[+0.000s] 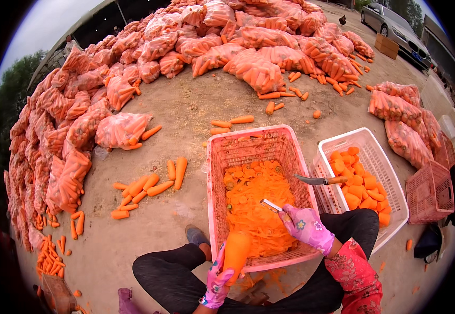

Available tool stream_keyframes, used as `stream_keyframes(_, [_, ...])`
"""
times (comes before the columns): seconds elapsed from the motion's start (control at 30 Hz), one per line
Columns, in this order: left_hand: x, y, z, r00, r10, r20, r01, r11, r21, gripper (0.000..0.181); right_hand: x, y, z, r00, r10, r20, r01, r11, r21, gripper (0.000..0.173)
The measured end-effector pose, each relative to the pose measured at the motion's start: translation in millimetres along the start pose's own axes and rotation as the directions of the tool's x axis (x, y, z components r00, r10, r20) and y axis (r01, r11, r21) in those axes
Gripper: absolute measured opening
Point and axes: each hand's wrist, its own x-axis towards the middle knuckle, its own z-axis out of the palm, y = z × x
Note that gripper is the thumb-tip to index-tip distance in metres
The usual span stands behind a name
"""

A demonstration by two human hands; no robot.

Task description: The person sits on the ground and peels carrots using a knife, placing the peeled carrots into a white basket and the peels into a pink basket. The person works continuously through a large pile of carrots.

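Note:
Wrapped in a pink flowered glove, my left hand (216, 282) grips a large peeled carrot (237, 253) at the near edge of the pink plastic crate (210, 184). My right hand (306, 225), gloved the same way, holds a metal peeler (271, 205) over the crate, apart from the carrot. Orange peelings (263, 219) and cut carrot ends (247, 172) fill the crate's bottom. A knife with a curved blade and wooden handle (336, 180) rests across the rims of the pink crate and the white plastic crate (392, 188). Peeled carrot pieces (357, 184) lie in the white crate.
Bagged carrots (251, 70) are piled high at the back and left. Loose carrots (149, 186) lie on the ground left of the crate. More bags (400, 114) and a pink crate (427, 196) stand at right. A car (396, 29) is parked behind a wooden box (387, 46).

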Motion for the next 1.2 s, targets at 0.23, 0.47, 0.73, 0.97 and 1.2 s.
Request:
stream_keyframes(0.23, [5, -8, -19, 0.956, -0.246, 0.16, 0.292, 0.857, -0.425, 0.06, -39, -43, 37, 0.926, -0.323, 0.194, 0.304, 0.945, 0.122, 0.018])
stream_keyframes(0.47, [-3, -16, -29, 0.939, -0.305, 0.161, 0.345, 0.833, -0.432, 0.056, -42, -55, 53, 0.873, -0.453, 0.178, 0.457, 0.889, 0.024, 0.017])
stream_keyframes(0.73, [-7, -3, 0, 0.959, -0.249, 0.136, 0.282, 0.886, -0.368, 0.057, 27, 12, 37, 0.996, 0.058, -0.072, -0.068, 0.987, -0.146, 0.013])
stream_keyframes(0.97, [1, -14, -20, 0.944, -0.321, 0.072, 0.325, 0.873, -0.365, 0.058, -44, -51, 47, 0.897, -0.41, 0.165, 0.413, 0.911, 0.022, 0.018])
stream_keyframes(1.2, [-3, -14, -24, 0.919, -0.381, 0.1, 0.382, 0.8, -0.462, 0.057, -30, -41, 63, 0.95, -0.281, 0.134, 0.28, 0.96, 0.026, 0.018])
